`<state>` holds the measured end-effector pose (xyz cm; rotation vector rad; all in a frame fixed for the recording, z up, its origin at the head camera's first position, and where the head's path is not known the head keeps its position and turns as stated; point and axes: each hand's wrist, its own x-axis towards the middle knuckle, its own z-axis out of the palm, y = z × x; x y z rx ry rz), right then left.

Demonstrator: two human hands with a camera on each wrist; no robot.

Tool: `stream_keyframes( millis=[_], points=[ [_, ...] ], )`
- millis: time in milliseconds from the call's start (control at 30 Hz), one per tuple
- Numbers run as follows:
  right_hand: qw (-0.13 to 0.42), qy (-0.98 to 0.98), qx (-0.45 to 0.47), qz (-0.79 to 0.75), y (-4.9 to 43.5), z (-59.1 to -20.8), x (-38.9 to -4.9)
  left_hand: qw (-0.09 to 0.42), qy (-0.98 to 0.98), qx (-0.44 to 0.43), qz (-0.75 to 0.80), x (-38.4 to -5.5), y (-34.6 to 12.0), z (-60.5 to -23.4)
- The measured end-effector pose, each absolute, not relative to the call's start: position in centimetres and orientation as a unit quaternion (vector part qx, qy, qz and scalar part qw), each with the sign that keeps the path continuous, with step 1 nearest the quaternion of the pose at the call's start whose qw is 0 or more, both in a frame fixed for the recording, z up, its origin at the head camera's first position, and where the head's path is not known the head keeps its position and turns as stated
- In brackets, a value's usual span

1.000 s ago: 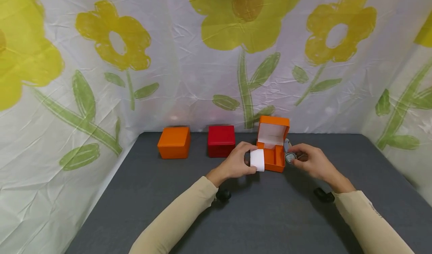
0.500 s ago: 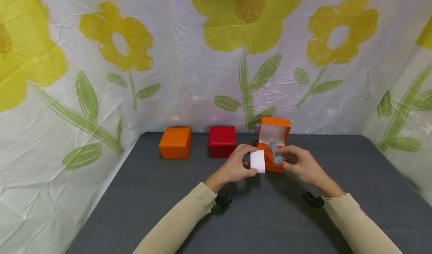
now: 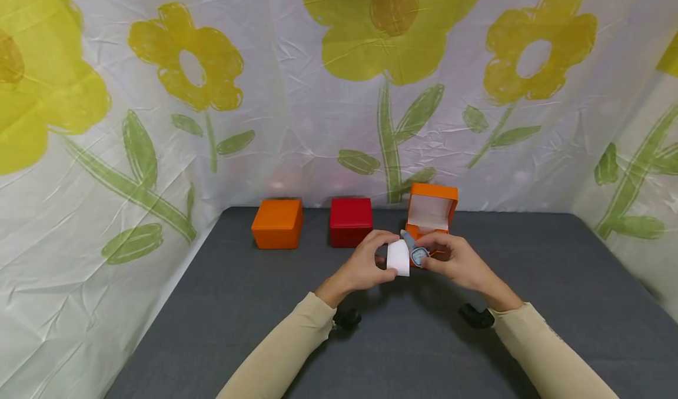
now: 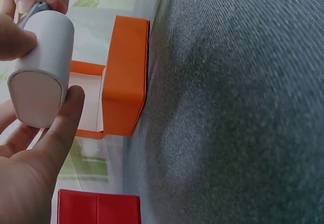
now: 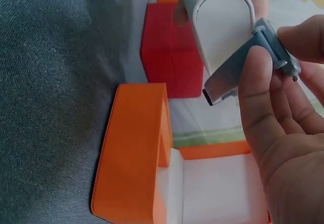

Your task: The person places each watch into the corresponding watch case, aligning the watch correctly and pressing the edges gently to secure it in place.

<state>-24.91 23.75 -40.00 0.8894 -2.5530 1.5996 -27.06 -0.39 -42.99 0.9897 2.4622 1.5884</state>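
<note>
My left hand (image 3: 365,263) grips a white watch pillow (image 4: 48,64) between thumb and fingers, raised in front of the orange box. The pillow's flat end (image 5: 226,29) faces my right hand in the right wrist view. My right hand (image 3: 458,262) pinches a wristwatch (image 3: 419,256) by its case, with the pale blue-grey strap (image 5: 235,70) hanging loose beside the pillow's end. Close behind both hands stands the orange watch box (image 5: 132,153), its lid (image 3: 431,206) up and its inside lined in white. The hands partly hide the box in the head view.
Left of the watch box stand a closed red box (image 3: 351,222) and, farther left, a closed orange box (image 3: 277,223). All sit near the back of the dark grey table (image 3: 238,305). A white curtain with yellow flowers (image 3: 296,122) hangs behind.
My right hand has carried the watch leftward from the box's right side, across its front, to the pillow. My left hand still holds the pillow and has shifted slightly left.
</note>
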Motion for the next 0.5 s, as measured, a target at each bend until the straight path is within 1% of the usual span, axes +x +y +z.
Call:
stream_keyframes(
  millis=[500],
  points=[
    [-0.025, -0.795, 0.294, 0.529, 22.2, -40.4, -24.8, 0.014, 0.793, 0.3, 0.53, -27.3, -1.3, -43.4]
  ],
)
